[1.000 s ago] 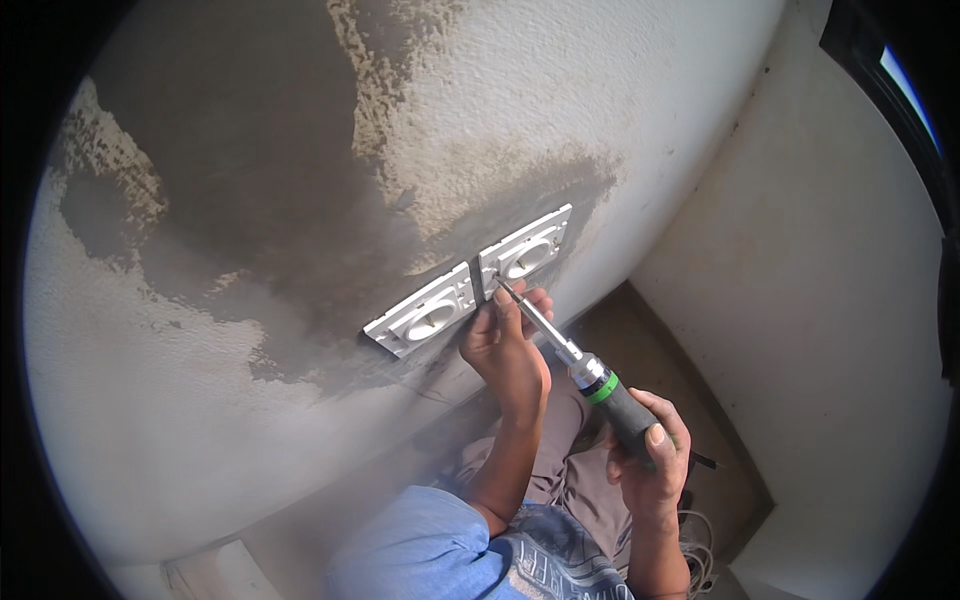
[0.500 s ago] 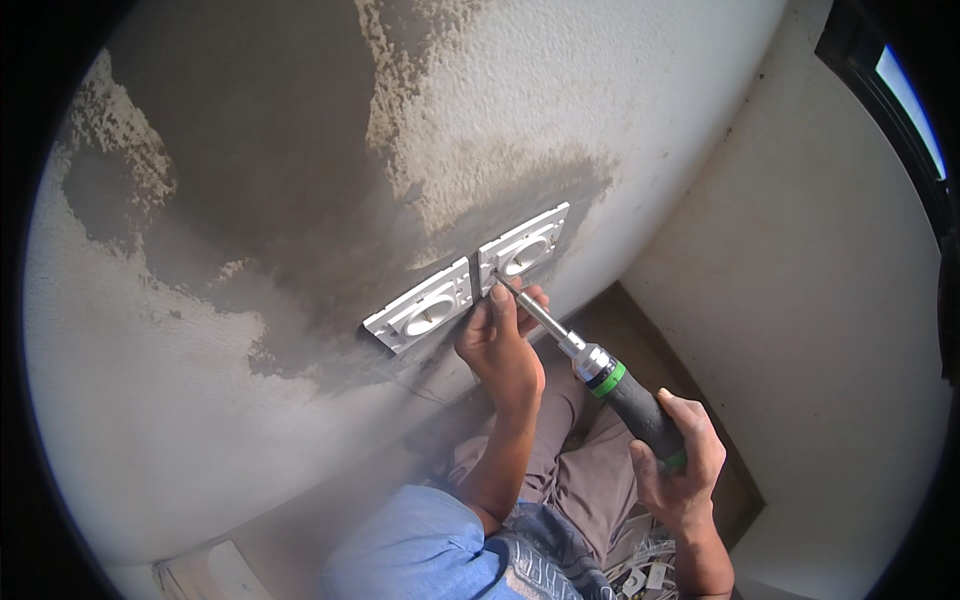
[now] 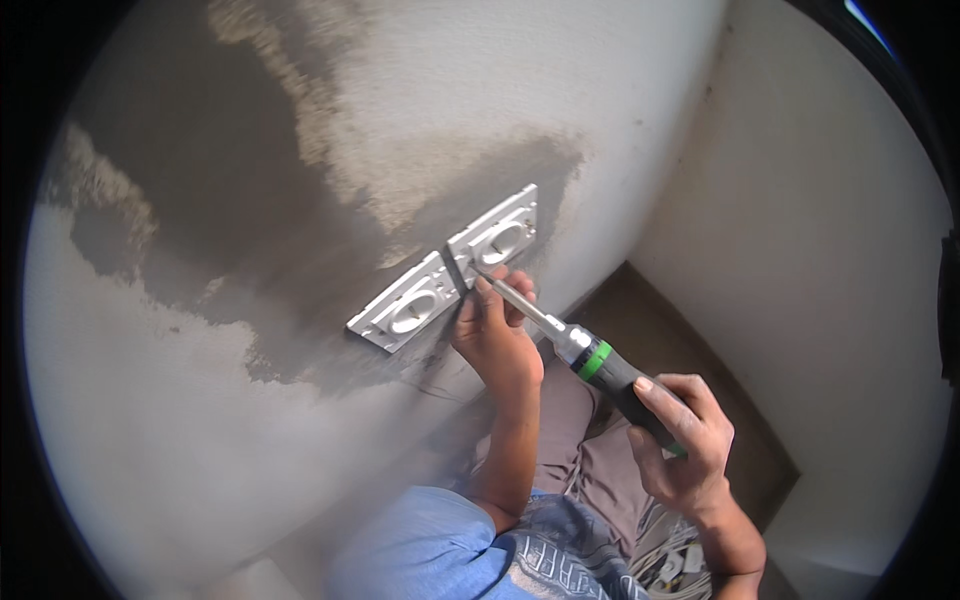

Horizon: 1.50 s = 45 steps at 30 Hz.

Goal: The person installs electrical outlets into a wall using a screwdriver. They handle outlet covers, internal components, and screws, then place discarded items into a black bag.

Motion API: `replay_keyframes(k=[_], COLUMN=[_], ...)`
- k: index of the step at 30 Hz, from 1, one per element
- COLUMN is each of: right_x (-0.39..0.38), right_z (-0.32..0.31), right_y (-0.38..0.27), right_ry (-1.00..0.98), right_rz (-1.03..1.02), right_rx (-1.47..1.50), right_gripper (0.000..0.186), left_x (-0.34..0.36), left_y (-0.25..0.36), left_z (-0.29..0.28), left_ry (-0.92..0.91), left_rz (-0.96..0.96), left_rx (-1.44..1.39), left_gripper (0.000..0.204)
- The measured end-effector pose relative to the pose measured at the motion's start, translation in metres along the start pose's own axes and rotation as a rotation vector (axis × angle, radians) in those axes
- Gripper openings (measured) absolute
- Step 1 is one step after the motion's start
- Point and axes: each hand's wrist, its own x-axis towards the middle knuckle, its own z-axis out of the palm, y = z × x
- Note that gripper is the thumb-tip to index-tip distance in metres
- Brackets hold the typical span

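Observation:
Two white wall sockets (image 3: pixel 411 312) without cover frames sit side by side on the wall. The tip of a screwdriver (image 3: pixel 625 388), with a steel shaft and a black-and-green handle, meets the lower left part of the right socket (image 3: pixel 506 240). My right hand (image 3: pixel 692 445) is wrapped round the end of its handle. Close under the right socket, my left hand (image 3: pixel 502 345) has its thumb and fingers closed round the shaft near the tip. Any screw at the tip is too small to make out.
Dark grey patches of plaster (image 3: pixel 240 150) spread over the white wall around the sockets. A second wall (image 3: pixel 800 230) meets it at a corner on the right. Cables and small white parts (image 3: pixel 680 562) lie by my legs. Thin wires (image 3: pixel 425 388) show below the left socket.
The view has shifted slightly, so the sockets appear farther left. My right hand has turned on the handle, its fingers placed differently. The left hand stays at the tip.

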Motion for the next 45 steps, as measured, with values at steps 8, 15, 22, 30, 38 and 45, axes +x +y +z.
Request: replay_keyframes(k=[8, 15, 22, 30, 38, 45], right_x=[0.006, 0.004, 0.005, 0.002, 0.006, 0.006], right_z=[-0.006, 0.001, -0.002, -0.001, -0.001, -0.005], right_y=[0.001, 0.013, 0.007, 0.001, 0.0, 0.003], right_ry=[0.038, 0.129, 0.125, 0.075, 0.053, -0.127], right_rz=[0.071, -0.006, 0.03, 0.055, 0.019, -0.184], right_rx=[0.097, 0.135, 0.12, 0.133, 0.089, -0.205], right_gripper=[0.064, 0.055, 0.057, 0.067, 0.061, 0.063], left_x=[-0.003, -0.022, -0.011, -0.006, -0.004, -0.002], left_y=[-0.001, -0.005, -0.006, 0.0, 0.002, 0.004], left_z=[0.005, 0.017, 0.015, 0.009, 0.01, 0.007], left_ry=[0.101, 0.113, 0.124, 0.109, 0.113, 0.092], left_rz=[0.087, 0.167, 0.143, 0.114, 0.077, 0.033], left_rx=[0.207, 0.199, 0.2, 0.21, 0.198, 0.183], left_gripper=[0.021, 0.036, 0.032, 0.028, 0.028, 0.03])
